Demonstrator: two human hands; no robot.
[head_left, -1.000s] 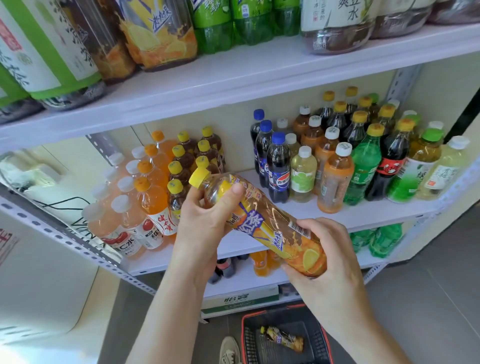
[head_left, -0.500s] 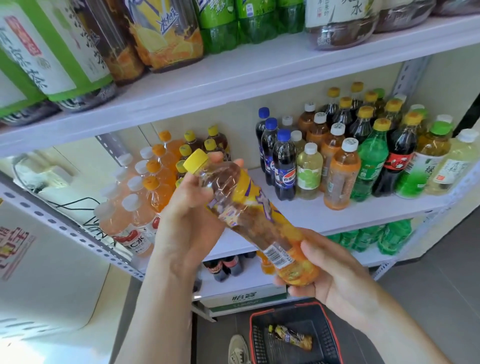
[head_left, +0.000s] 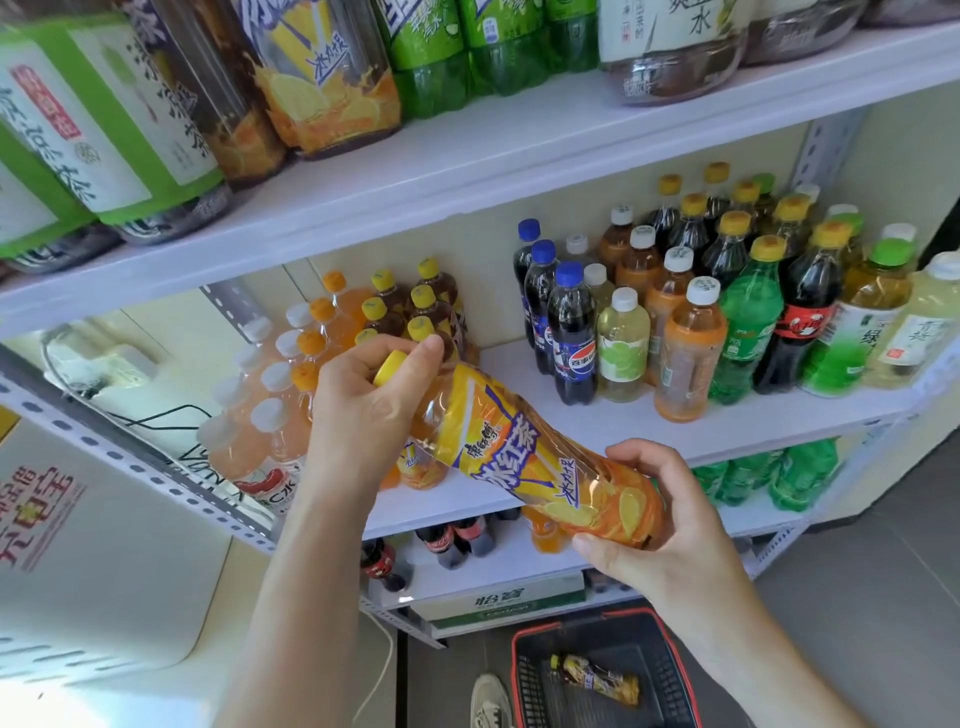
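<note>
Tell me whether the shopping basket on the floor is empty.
No, one small bottle lies on its side inside the basket.

bottle: iced tea bottle (head_left: 524, 457) with a yellow label, tilted, cap end up-left, base down-right
cap: yellow cap (head_left: 390, 367) peeking out between the fingers
left hand: left hand (head_left: 363, 410) wrapped round the neck, right at the cap
right hand: right hand (head_left: 670, 525) cupping the base from underneath
behind: middle shelf (head_left: 597, 421) packed with sodas and teas, cola bottles (head_left: 569, 332) with blue caps standing upright
floor: red-rimmed basket (head_left: 670, 670) with another small bottle (head_left: 597, 678) lying flat inside
</note>
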